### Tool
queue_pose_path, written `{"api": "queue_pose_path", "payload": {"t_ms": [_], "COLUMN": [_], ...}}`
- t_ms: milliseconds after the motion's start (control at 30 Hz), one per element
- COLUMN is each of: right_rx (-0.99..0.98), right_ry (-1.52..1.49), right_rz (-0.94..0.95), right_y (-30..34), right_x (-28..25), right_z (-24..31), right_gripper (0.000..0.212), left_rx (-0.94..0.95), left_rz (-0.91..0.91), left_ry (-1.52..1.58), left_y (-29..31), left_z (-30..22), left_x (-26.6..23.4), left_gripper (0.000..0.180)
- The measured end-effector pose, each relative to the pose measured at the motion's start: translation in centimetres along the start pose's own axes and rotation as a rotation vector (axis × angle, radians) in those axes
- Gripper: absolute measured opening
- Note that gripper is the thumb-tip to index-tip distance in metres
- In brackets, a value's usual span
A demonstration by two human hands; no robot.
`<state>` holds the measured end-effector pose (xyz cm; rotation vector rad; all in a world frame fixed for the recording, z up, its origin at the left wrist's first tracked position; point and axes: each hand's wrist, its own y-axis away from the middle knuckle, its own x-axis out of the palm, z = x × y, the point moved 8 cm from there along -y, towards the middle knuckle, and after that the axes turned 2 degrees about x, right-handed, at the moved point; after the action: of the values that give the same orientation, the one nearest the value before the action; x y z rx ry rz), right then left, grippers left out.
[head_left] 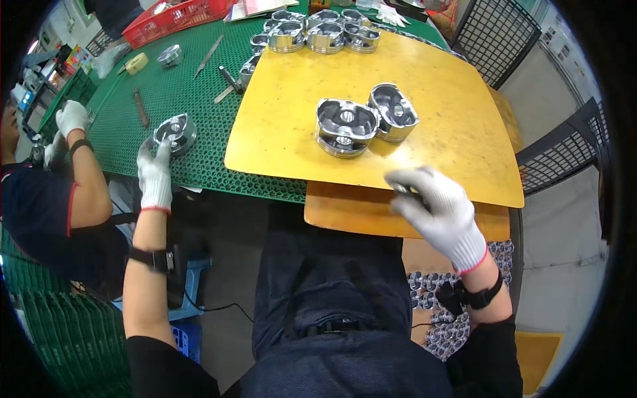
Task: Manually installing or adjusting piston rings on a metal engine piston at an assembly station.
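Note:
My left hand (154, 174), in a white knit glove, has its fingers and thumb at the near-left side of a silvery engine piston (184, 140) on the green mat. My right hand (438, 209), gloved too, is raised over the near edge of the yellow board (279, 126). Its fingers are curled together and partly blurred; something small and dark shows between them, too unclear to name. Two more pistons stand touching on the board beyond that hand: a nearer piston (346, 127) and a piston turned aslant (394, 113).
Several pistons (325, 37) cluster at the board's far edge. A thin tool (141, 107), a metal strip (210, 56) and a yellow tape roll (137, 64) lie on the green mat (199, 99). A gloved co-worker (71, 118) works at left. A red basket (176, 20) stands far back.

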<state>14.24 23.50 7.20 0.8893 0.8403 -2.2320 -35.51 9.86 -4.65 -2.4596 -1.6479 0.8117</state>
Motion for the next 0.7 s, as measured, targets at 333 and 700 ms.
{"api": "queue_pose_path", "payload": {"t_ms": [333, 700], "right_rx": [-0.199, -0.308], "right_ry": [0.342, -0.095], "right_rz": [0.045, 0.601], "right_y": [-3.9, 5.2], "right_x": [4.0, 5.7], "right_z": [1.3, 4.7], "right_gripper": [0.016, 0.042], "left_rx": [-0.486, -0.073], "left_rz": [0.856, 1.536], "left_ry": [0.974, 0.255], "left_y": [23.7, 32.2], "left_z": [-15.0, -15.8], "left_x": [5.0, 5.5], "left_gripper": [0.072, 0.046]}}
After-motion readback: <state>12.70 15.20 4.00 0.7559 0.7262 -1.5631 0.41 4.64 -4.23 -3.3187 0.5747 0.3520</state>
